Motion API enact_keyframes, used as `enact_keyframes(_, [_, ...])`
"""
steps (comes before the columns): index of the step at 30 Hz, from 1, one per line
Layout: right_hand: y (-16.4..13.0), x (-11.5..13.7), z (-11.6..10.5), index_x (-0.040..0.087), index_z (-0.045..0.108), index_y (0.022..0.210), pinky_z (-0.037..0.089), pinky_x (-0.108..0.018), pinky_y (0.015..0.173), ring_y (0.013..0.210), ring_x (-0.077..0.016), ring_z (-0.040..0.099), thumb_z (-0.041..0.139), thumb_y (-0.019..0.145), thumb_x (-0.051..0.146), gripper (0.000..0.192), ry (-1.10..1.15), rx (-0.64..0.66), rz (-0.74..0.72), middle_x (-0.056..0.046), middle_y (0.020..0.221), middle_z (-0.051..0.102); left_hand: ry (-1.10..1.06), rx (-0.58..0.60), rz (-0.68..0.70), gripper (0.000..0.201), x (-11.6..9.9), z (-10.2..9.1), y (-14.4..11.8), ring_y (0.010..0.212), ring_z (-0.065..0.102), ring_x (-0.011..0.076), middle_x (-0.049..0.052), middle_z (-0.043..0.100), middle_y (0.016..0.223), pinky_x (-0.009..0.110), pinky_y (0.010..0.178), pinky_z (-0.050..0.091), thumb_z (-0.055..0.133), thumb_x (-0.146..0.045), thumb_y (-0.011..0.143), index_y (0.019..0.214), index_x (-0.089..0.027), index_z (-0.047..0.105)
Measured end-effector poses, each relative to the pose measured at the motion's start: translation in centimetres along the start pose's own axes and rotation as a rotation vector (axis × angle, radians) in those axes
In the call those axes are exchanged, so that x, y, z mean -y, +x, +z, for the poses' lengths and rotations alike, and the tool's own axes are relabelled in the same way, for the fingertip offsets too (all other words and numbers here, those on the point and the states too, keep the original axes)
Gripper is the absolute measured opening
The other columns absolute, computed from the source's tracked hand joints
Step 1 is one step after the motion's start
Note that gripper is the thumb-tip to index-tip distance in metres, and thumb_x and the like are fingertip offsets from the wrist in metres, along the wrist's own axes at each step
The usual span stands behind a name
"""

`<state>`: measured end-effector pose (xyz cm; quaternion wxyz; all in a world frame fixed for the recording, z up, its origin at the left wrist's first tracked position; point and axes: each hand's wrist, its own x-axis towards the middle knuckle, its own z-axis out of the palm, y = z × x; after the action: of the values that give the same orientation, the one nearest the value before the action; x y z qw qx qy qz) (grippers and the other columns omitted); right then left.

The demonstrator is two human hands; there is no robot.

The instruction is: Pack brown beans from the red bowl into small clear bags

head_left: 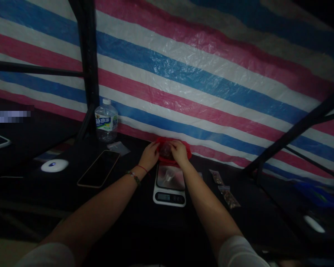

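A red plastic bag [187, 142] lies with its mouth spread at the back of the dark table, and dark small contents show inside it. My left hand [150, 152] pinches the bag's left edge. Over the right side of the opening, my right hand [179, 152] has its fingers bent down into the contents; what they hold is hidden. Just in front of the bag stands a white digital kitchen scale [157, 200]. On its shiny plate rests a small clear plastic bag [170, 173]. The scale's display is lit but too dim to read.
Left of my arms lie a phone [100, 168], a clear packet [119, 148], a large clear bottle [106, 122] and a white oval object [55, 165]. Filled small bags [229, 196] lie to the right. A striped sheet [183, 74] hangs behind dark metal posts [89, 55].
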<state>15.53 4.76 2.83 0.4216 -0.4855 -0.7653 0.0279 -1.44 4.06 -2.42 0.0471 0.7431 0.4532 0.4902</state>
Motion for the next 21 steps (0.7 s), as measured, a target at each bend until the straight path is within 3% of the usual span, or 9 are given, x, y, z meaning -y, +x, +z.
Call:
enact_keyframes(11, [0.4,-0.3,-0.8,0.019,0.074,0.084,0.044,-0.037,0.090,0.090,-0.0219,0.061,0.057,0.081,0.022,0.017,-0.118,-0.084,0.060,-0.008,0.090,0.071,-0.002,0.006,-0.004,0.046,-0.2,-0.2,0.0,0.120,0.054,0.0226,0.012,0.060,0.126,0.041,0.109,0.042,0.046,-0.008,0.078,0.122,-0.013,0.060])
enact_keyframes(18, [-0.1,-2.0,-0.7,0.020,0.074,0.094,0.047,-0.036,0.089,0.092,-0.0212,0.065,0.052,0.077,0.011,0.029,-0.087,-0.005,0.124,-0.007,0.096,0.073,-0.005,-0.001,-0.007,0.045,-0.1,-0.1,-0.2,0.120,0.053,0.0246,0.012,0.059,0.127,0.043,0.109,0.041,0.051,-0.014,0.077,0.121,-0.013,0.060])
enact_keyframes(21, [-0.9,-2.7,-0.6,0.020,0.073,0.095,0.047,-0.036,0.090,0.093,-0.0207,0.065,0.051,0.078,0.014,0.029,-0.013,-0.081,0.145,-0.007,0.098,0.073,0.002,0.000,-0.006,0.045,-0.1,0.0,-0.3,0.120,0.053,0.0241,0.012,0.059,0.126,0.042,0.109,0.040,0.051,-0.015,0.077,0.121,-0.014,0.060])
